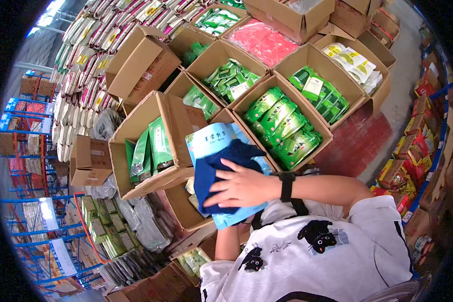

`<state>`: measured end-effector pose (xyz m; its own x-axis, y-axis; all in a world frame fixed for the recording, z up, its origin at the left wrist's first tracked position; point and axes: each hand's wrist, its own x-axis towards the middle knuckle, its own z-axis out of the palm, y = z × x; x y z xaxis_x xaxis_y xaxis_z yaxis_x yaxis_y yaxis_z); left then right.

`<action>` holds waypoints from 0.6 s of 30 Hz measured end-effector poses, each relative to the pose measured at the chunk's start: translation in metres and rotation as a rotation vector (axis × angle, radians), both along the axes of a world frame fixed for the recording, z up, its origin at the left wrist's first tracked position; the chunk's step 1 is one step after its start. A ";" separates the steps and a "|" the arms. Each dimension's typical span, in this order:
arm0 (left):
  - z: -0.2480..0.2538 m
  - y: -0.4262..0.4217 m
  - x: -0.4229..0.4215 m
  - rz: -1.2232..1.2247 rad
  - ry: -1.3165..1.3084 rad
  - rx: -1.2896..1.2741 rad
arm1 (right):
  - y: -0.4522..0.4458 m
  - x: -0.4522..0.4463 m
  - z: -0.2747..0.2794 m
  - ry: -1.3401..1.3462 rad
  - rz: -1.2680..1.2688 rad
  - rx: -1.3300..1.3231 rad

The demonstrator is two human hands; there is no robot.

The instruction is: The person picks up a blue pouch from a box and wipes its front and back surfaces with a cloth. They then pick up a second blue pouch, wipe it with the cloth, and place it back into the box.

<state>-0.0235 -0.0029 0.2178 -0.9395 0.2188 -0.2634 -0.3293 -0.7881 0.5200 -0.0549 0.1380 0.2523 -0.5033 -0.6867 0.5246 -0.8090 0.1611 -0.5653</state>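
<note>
A light blue pouch (211,138) with printed characters is held up in front of my torso, over the cartons. Against its face lies a dark blue cloth (236,153), bunched and covering much of the pouch. My right hand (231,186) presses this cloth onto the pouch, fingers spread over the fabric; a black band circles the wrist. My left forearm rises from below to behind the pouch, and that hand with its fingers is hidden. Just left of the pouch stands an open carton (121,156) with green pouches (158,141) in it.
Open cartons of green packets (231,78), round green packs (287,126) and red packaging (261,43) crowd ahead. White bags (355,63) fill another carton. Stacked flat packs (85,65) rise at the left, near blue shelving (25,201). Red-yellow packets (410,156) line the right.
</note>
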 end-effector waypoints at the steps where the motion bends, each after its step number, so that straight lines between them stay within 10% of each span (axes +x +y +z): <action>1: -0.002 0.001 -0.002 0.028 0.005 0.020 | -0.005 -0.009 0.001 0.032 -0.067 0.018; 7: -0.013 0.003 -0.002 0.107 0.052 0.125 | -0.009 -0.061 -0.004 0.022 -0.508 -0.037; 13: -0.005 0.008 -0.003 -0.088 0.135 0.543 | 0.006 -0.052 -0.031 -0.082 -0.405 0.046; 14: 0.033 0.026 0.007 0.110 -0.149 0.011 | 0.009 -0.051 -0.031 -0.105 -0.366 0.052; 18: 0.017 0.005 0.005 -0.005 -0.049 -0.080 | 0.020 -0.062 -0.034 -0.119 -0.407 -0.028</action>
